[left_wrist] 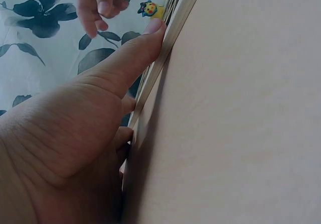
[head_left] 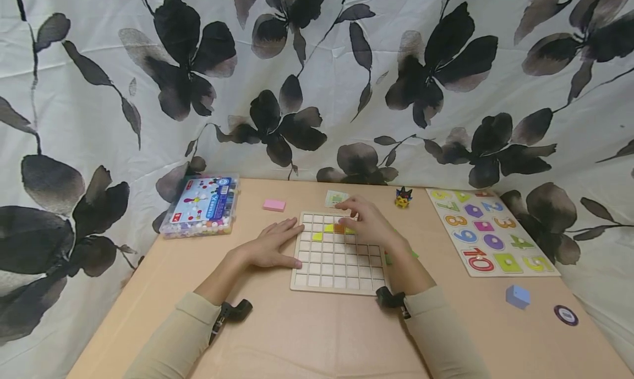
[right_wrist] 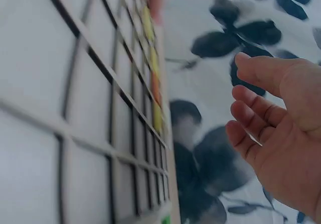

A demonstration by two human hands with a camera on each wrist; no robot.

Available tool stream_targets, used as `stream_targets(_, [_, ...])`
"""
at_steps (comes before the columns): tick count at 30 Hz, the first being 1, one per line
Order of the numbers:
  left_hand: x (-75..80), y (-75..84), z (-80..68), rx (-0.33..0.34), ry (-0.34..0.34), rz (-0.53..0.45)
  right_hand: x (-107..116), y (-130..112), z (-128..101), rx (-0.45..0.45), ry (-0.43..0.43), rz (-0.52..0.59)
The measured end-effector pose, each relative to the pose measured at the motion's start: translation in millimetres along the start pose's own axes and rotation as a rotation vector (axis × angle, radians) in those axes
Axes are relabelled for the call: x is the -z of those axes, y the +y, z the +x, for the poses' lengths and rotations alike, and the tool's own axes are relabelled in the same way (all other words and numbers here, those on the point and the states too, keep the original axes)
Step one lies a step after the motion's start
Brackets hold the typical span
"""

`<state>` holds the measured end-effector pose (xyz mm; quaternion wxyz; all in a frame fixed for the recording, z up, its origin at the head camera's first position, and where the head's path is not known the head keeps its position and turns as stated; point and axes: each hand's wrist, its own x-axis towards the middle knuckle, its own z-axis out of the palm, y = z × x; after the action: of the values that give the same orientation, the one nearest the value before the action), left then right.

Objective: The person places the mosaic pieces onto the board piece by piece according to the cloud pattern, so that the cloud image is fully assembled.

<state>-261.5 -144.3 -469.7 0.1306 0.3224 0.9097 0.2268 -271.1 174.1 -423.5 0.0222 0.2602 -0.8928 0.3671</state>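
Observation:
A wooden grid board (head_left: 327, 283) with pale square cells lies in the middle of the table. In its upper rows sit several yellow tiles (head_left: 317, 236) and an orange tile (head_left: 339, 229). My left hand (head_left: 269, 247) rests along the board's left side, fingers extended; in the left wrist view its thumb (left_wrist: 143, 43) touches the board's edge. Over the upper right of the board hovers my right hand (head_left: 369, 222). The right wrist view shows the right hand (right_wrist: 286, 118) with loosely bent, separated fingers and nothing between them. A small card with a green pattern (head_left: 336, 197) lies just beyond the board.
A clear box of beads (head_left: 198, 228) stands back left, near a pink block (head_left: 274, 205). Behind the right hand is a small yellow figure (head_left: 403, 198). A number puzzle board (head_left: 495, 233), a blue block (head_left: 518, 296) and a round chip (head_left: 566, 315) lie right. Green pieces (head_left: 415, 254) show beside the right forearm.

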Motion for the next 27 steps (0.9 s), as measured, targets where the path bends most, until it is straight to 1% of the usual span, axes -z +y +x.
stream_targets(4, [-0.2, -0.3, -0.7, -0.007, 0.002, 0.0, 18, 7, -8, -0.047, 0.062, -0.002])
stream_targets(8, [-0.5, -1.3, -0.5, 0.004, -0.006, 0.003, 31, 16, -15, -0.092, 0.097, -0.005])
stream_targets(12, [-0.5, -1.7, -0.4, 0.007, -0.01, 0.005, 40, 31, -20, -0.129, 0.128, 0.002])
stream_targets(17, [0.6, -0.8, -0.2, -0.006, -0.004, 0.007, 45, 50, -29, -0.232, 0.158, 0.066])
stream_targets(20, [0.5, -0.9, -0.1, -0.007, -0.006, 0.008, 47, 58, -34, -0.298, 0.157, 0.103])
stream_targets(22, [0.0, -1.3, 0.2, -0.009, -0.007, 0.006, 48, 63, -37, -0.335, 0.148, 0.105])
stream_targets(25, [0.2, -0.9, 0.4, -0.001, -0.015, 0.004, 48, 71, -39, -0.37, 0.118, 0.113])
stream_targets(27, [0.3, -1.0, 0.8, 0.007, -0.02, 0.007, 47, 76, -40, -0.375, 0.096, 0.116])
